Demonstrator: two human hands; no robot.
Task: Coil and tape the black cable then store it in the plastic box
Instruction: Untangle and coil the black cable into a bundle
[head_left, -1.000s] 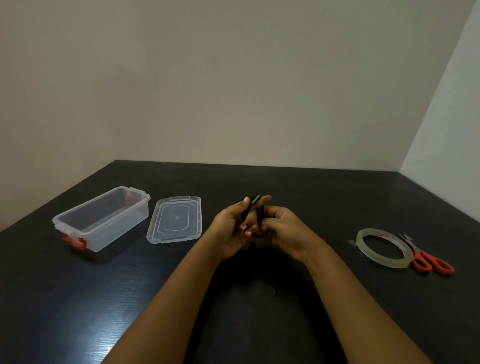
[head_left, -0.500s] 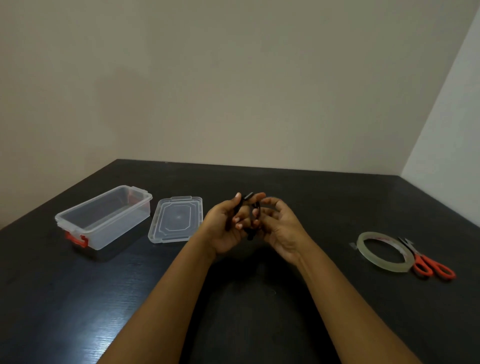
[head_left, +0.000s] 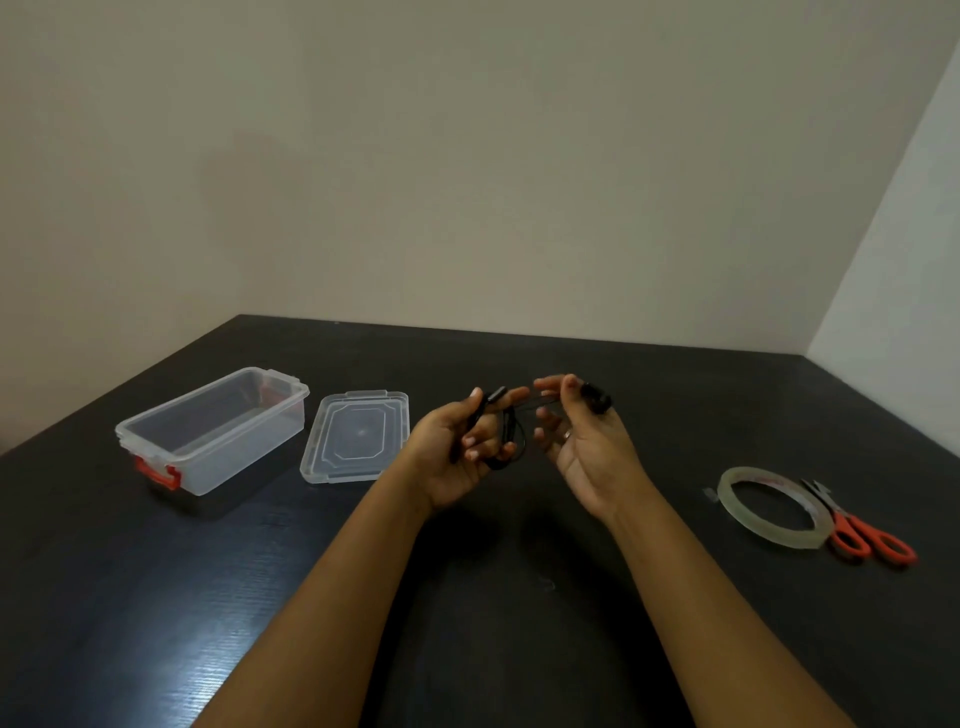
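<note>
Both hands are raised above the middle of the dark table. My left hand (head_left: 470, 447) grips a small coil of the black cable (head_left: 511, 439), with one plug end sticking up past its fingertips. A short stretch of cable runs across to my right hand (head_left: 582, 441), which pinches it between thumb and fingers; the other plug end shows behind its thumb. The clear plastic box (head_left: 208, 431) with red latches stands open at the left, and its clear lid (head_left: 358, 436) lies flat beside it. A roll of clear tape (head_left: 769, 506) lies at the right.
Orange-handled scissors (head_left: 867, 535) lie against the tape roll's right side. The dark table (head_left: 156, 597) meets beige walls at the back and right. Both forearms reach in from the bottom edge.
The hands were pressed together around the cable; they have drawn apart, the right hand moving right and pulling a length of cable out of the bundle held by the left.
</note>
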